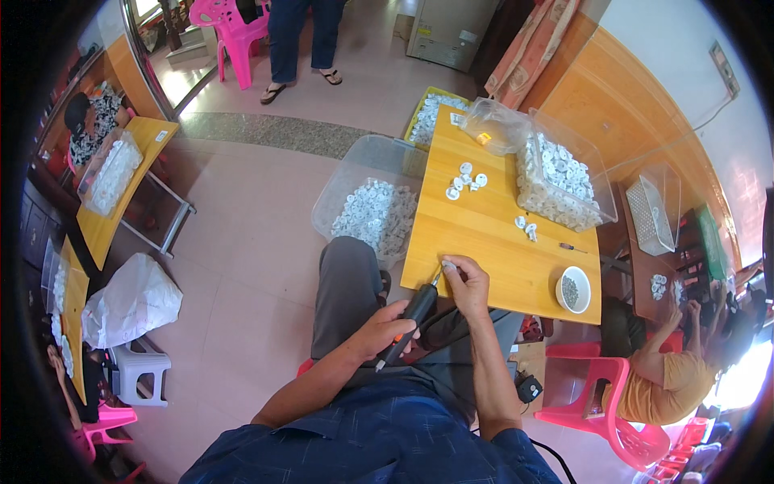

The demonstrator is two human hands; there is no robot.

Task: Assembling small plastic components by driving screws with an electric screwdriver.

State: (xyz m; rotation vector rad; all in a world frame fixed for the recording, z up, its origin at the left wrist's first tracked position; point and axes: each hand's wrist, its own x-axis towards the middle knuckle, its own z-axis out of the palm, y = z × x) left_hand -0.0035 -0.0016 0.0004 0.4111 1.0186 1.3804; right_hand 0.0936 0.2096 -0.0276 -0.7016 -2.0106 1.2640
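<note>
My left hand (383, 331) is wrapped around a black electric screwdriver (420, 305), tilted with its bit pointing up and away from me. At the bit's tip, over the table's near left edge, the fingers of my right hand (469, 289) are pinched together. What they hold, if anything, is too small to make out. Farther up the yellow wooden table (492, 234) lie several small round white plastic parts (465, 179). A couple more white parts (530, 231) rest nearer the right side. A white bowl (573, 302) holding small grey screws (569, 289) stands at the near right corner.
A clear bin (609, 211) full of white parts stands at the table's right edge, beside a plastic bag (496, 121). A small screwdriver (572, 248) lies nearby. Left of the table, a large clear tub (339, 189) holds white parts. Other people sit on both sides; one stands ahead.
</note>
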